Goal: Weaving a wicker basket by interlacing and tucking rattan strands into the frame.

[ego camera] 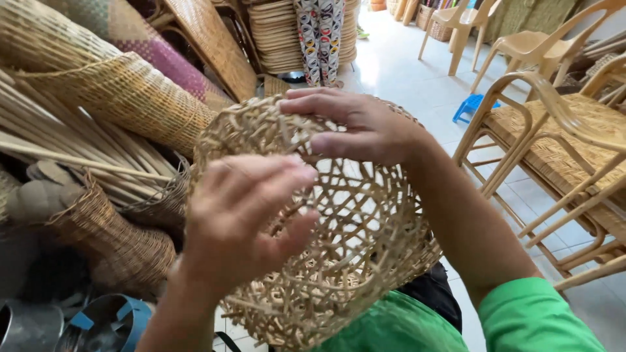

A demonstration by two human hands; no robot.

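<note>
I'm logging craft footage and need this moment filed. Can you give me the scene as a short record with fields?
Setting: workshop floor crowded with wicker goods
Held item: open-weave rattan basket, loose lattice, pale straw colour, tilted over the lap
Left hand: left hand in front of the basket's near side, fingers curled at the weave
Right hand: right hand gripping the upper rim from the far side
Clothing: green sleeve
Left side: tightly woven baskets, bundle of cane rods
Right side: rattan chairs, small blue stool on the tiled floor
</note>
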